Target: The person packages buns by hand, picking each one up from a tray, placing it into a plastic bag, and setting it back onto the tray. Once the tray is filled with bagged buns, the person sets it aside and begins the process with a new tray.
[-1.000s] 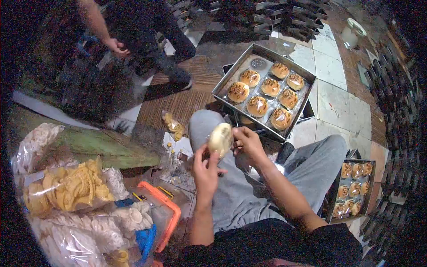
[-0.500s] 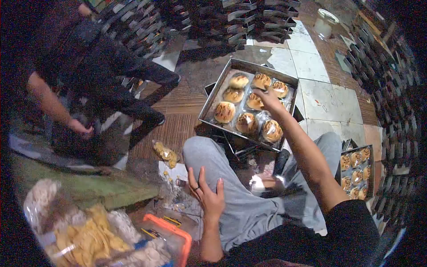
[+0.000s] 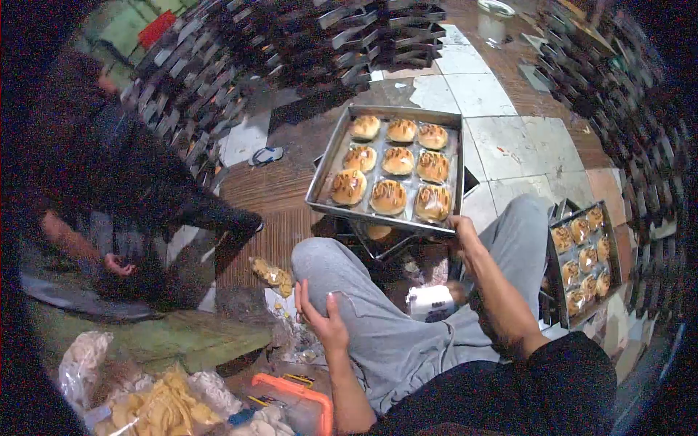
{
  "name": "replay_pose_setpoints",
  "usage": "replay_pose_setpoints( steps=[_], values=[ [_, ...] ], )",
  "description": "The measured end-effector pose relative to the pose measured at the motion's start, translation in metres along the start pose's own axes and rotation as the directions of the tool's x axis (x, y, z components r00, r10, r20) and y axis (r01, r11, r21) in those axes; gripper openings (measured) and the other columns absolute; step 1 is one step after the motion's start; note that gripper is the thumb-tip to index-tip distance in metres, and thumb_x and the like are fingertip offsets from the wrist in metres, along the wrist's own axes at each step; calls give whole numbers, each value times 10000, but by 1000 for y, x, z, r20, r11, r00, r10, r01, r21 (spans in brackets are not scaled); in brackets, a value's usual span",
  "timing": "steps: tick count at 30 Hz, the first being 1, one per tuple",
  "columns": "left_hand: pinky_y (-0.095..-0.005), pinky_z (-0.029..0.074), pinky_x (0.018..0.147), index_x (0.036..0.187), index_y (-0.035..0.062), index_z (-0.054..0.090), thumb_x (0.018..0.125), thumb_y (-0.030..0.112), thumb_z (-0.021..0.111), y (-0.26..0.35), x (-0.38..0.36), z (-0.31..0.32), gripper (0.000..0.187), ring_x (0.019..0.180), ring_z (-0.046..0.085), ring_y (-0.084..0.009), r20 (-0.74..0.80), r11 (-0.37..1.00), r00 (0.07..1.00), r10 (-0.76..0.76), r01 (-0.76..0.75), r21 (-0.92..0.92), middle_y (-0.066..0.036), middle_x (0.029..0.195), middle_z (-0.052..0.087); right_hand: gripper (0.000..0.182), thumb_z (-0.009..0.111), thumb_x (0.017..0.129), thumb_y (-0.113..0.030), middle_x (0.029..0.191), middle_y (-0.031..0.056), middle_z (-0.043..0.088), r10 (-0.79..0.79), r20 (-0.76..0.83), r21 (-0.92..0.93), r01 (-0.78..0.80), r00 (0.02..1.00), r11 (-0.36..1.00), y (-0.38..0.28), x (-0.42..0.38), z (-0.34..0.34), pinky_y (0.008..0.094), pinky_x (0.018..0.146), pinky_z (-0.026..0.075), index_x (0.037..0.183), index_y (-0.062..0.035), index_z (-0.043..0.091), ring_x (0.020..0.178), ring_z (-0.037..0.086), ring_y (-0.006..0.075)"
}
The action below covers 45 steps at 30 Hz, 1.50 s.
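Tray (image 3: 372, 217) handles best level: right hand (image 3: 469, 243) pinches its near right corner; left hand (image 3: 331, 331), fingers spread, is empty.

Nine buns (image 3: 398, 160) sit in the large tray (image 3: 406, 112), in three rows of three; nine more appear in the second tray (image 3: 613, 243), making eighteen in two trays; one round pale thing (image 3: 378, 232) shows partly beneath the large tray; the wearer has two hands, one left hand (image 3: 323, 320) and one right hand (image 3: 464, 234); there is one other person (image 3: 123, 152), one sandal (image 3: 266, 155) and one bucket (image 3: 492, 25); the stacked dark trays (image 3: 356, 43) are too many to count.
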<state>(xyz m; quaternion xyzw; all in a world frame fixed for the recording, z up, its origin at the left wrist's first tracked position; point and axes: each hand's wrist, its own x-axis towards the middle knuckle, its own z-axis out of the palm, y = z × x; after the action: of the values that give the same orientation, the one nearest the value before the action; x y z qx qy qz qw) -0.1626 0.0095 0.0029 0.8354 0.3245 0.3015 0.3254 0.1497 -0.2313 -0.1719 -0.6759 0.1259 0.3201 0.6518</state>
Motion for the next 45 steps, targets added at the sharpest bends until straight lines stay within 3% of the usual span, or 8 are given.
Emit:
replay_pose_setpoints(
  steps=[4,6,8,15,24,30,37,45],
  values=[
    [-407,342,1144,1433,-12,459,1044,189,518,-80,-12,7,442,1338,462,-285,-48,888,975,-217,177,-425,-171,1472,470,313,462,768,-110,949,227,678,-64,185,590,-59,981,805,-86,-111,-17,449,826,629,959,93,605,854,697,345],
    [-401,357,1125,1399,-14,479,1065,259,508,-162,-35,-1,433,1293,486,-280,406,385,740,-537,643,-662,-176,1445,489,405,501,789,-181,974,258,701,-82,79,708,2,994,706,-87,-123,-50,464,809,622,1029,128,609,825,716,377],
    [-399,367,1111,1394,-17,477,1074,297,495,-156,-55,-13,449,1281,488,-275,363,579,764,-534,643,-502,-181,1447,486,228,536,763,-133,877,217,668,-134,-152,574,198,979,794,-109,-174,-91,509,827,621,848,73,586,814,715,368],
    [-456,317,1171,1504,-15,368,1032,328,579,-20,-28,8,621,1421,382,-369,-147,987,984,-101,81,-135,-243,1542,385,357,506,780,-117,1079,232,691,-274,-410,727,493,870,477,-45,-253,-242,492,974,547,1047,95,610,982,677,392],
    [-498,286,1174,1456,16,471,974,276,640,48,14,25,574,1419,356,-425,158,677,967,198,-252,692,-241,1582,331,376,443,940,-147,1153,232,669,-1,-781,582,729,624,359,70,-200,-299,472,866,568,1224,77,547,1036,679,350],
    [-475,439,1011,1174,10,673,970,276,613,83,-11,85,341,1178,584,-408,545,952,824,154,-272,142,-266,1272,625,340,437,956,-162,1051,197,693,177,-725,639,554,666,533,131,-167,-306,431,768,547,1176,37,604,907,697,330],
    [-518,514,811,1015,-6,714,980,169,555,81,-96,128,239,929,664,-455,866,872,492,90,-459,170,-259,1007,700,316,451,957,-181,993,184,686,163,-669,656,474,725,587,125,-178,-309,439,735,548,1151,24,595,848,683,321],
    [-506,460,887,935,48,752,844,102,662,77,-107,123,139,1028,596,-397,830,766,523,193,-609,206,-178,1053,687,627,412,994,-573,916,195,684,277,-364,598,-4,889,801,89,-230,-296,446,601,560,1156,2,603,754,694,297]
  ],
)
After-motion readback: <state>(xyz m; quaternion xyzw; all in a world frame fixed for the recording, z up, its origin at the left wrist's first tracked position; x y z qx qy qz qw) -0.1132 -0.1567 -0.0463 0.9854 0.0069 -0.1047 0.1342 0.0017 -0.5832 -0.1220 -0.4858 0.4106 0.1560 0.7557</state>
